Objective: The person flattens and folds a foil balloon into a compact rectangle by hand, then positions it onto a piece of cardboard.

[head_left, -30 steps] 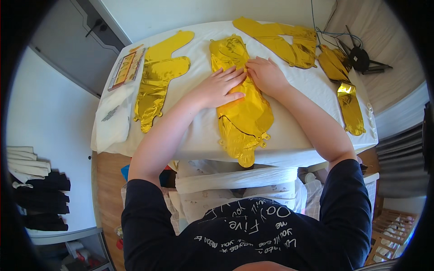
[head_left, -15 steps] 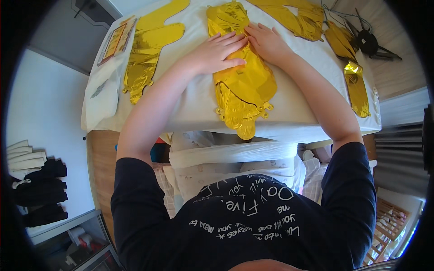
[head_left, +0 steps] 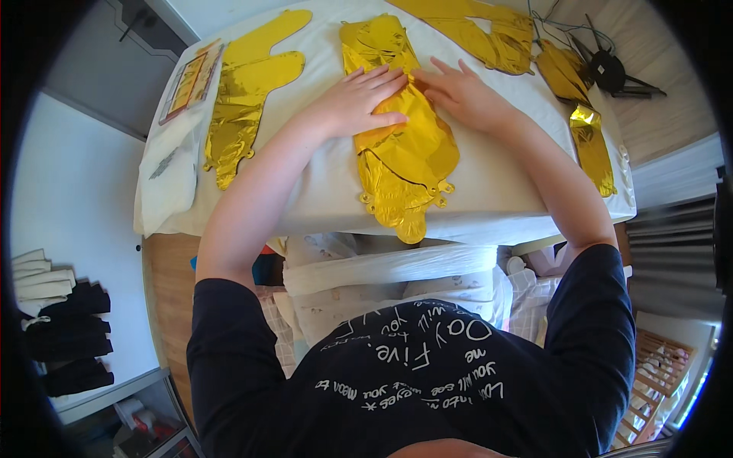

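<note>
Two hands: both flat on one gold foil balloon (head_left: 401,145), mid worktop (head_left: 489,198), white cloth over it.
L hand (head_left: 359,103): palm down on balloon's upper left part, fingers (head_left: 385,76) spread & straight, released, gripping nothing; pressing on foil.
R hand (head_left: 462,95): palm down on balloon's upper right edge, fingers straight, pointing toward L hand, released too; fingertips of both hands nearly meet over the foil.
Gold foil balloon: deflated, crinkled, lies lengthwise away from person; near end hangs a bit over worktop's front edge, small round tabs along that end; far end reaches past the hands.
Left foil piece (head_left: 248,99): another flat gold balloon, well apart to the left, lying on the cloth, untouched.
Far foil pieces (head_left: 477,30): gold, at back edge of worktop, beyond R hand.
Right foil strip (head_left: 592,145): narrow gold piece near right edge, apart from R forearm.
Flat packet (head_left: 191,80): printed card/pack at far-left corner, just beside left foil piece.
Black stand (head_left: 611,72): dark legged object w/ cables on wooden floor past right-back corner; kind unclear.
Below worktop: white plastic bags (head_left: 389,267) betw. worktop & person's torso.
Left side: folded dark & light textiles (head_left: 61,328) stacked on a low white surface.
Person: dark tee w/ white lettering, bare forearms.
</note>
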Available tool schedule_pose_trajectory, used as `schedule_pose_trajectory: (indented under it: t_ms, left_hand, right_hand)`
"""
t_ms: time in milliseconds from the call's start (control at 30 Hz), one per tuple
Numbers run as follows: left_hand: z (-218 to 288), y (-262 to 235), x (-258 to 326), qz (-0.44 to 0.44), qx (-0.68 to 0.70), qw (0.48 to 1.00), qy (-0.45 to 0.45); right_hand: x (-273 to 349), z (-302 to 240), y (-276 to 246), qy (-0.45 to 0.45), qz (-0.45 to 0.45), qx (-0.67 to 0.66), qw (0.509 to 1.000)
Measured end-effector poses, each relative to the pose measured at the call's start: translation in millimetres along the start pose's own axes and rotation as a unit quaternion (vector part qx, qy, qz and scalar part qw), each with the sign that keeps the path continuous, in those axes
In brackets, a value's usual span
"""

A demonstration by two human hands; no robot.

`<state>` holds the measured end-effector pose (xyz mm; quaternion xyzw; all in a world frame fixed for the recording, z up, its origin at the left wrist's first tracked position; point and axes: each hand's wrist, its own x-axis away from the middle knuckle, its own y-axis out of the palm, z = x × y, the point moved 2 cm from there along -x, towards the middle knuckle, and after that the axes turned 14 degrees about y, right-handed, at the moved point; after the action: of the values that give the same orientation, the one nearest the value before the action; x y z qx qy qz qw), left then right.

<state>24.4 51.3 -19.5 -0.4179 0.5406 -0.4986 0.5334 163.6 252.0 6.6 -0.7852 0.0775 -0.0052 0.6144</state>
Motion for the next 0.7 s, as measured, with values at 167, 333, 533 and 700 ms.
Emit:
schedule_pose_trajectory:
  t_ms: [167, 333, 533, 700]
  left_hand:
    - [3, -2, -3, 0.008, 0.002, 1.000, 0.005]
    - [6, -9, -4, -0.034, -0.022, 0.999, 0.002]
    - [7, -7, -1, -0.021, -0.004, 1.000, -0.011]
    - [9, -9, -3, -0.023, -0.009, 1.000, -0.011]
  right_hand:
    - [7, 6, 4, 0.000, 0.012, -0.054, 0.998]
    - [14, -1, -13, -0.029, 0.064, -0.091, 0.993]
    - [52, -22, -11, 0.091, 0.061, -0.118, 0.987]
    - [54, -32, -10, 0.190, -0.036, -0.132, 0.972]
